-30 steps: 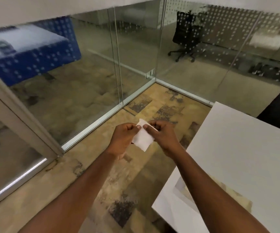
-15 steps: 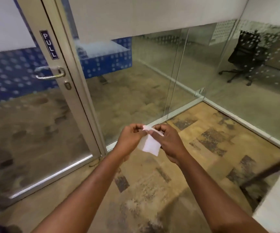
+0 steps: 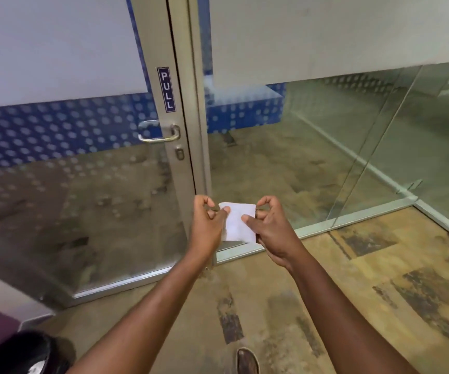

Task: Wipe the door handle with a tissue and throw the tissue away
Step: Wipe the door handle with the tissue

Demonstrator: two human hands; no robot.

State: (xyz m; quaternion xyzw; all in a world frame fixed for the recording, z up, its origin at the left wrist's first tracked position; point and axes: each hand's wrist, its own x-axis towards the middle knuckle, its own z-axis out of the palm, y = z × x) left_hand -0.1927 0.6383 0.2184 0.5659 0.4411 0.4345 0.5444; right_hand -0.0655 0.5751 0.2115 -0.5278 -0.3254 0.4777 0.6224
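Note:
A small white tissue [image 3: 237, 222], folded flat, is stretched between my two hands at chest height. My left hand [image 3: 207, 225] pinches its left edge and my right hand [image 3: 270, 228] pinches its right edge. The metal door handle [image 3: 158, 131] is a horizontal lever on the grey frame of a glass door [image 3: 83, 198], above and to the left of my hands, well apart from the tissue. A keyhole [image 3: 180, 153] sits just below the handle and a blue PULL sign [image 3: 166, 89] just above it.
Glass partition walls [image 3: 312, 157] run from the door frame to the right and meet at a corner. A black rounded object [image 3: 21, 354] sits on the floor at the lower left. My shoe [image 3: 247, 361] shows at the bottom on patterned carpet.
The view has swung left: the table and the office chair are gone, the door and handle now stand near the middle. Both hands have spread the tissue out flat between them.

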